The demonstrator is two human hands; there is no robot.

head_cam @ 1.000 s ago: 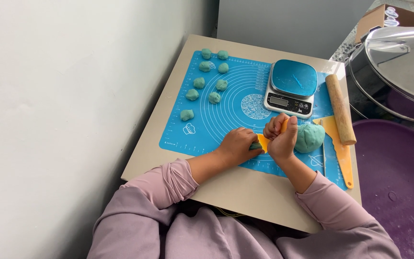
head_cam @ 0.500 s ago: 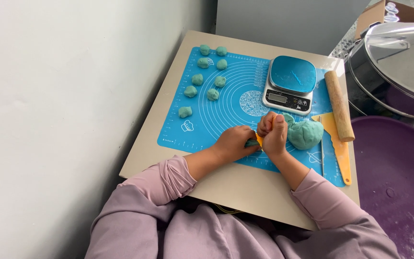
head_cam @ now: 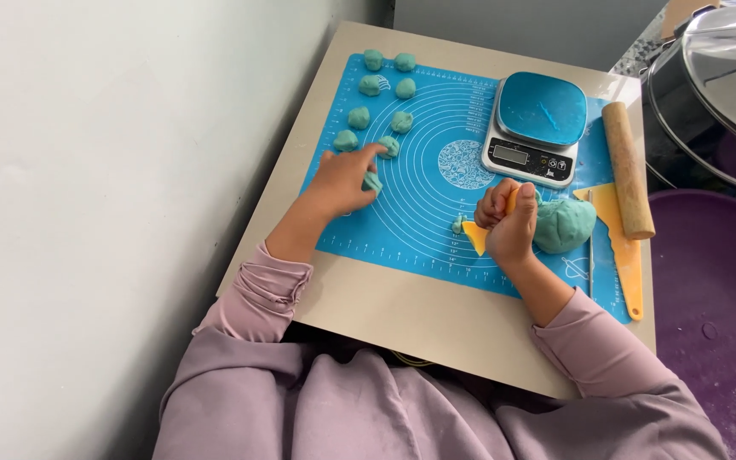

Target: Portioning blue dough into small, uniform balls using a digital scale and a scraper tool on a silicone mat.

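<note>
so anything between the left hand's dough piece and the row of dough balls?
Nothing visible. The left hand sets the dough piece on bare mat, just below the nearest dough ball.

Head view, steeply down, tabletop (head_cam: 402,315) near
</note>
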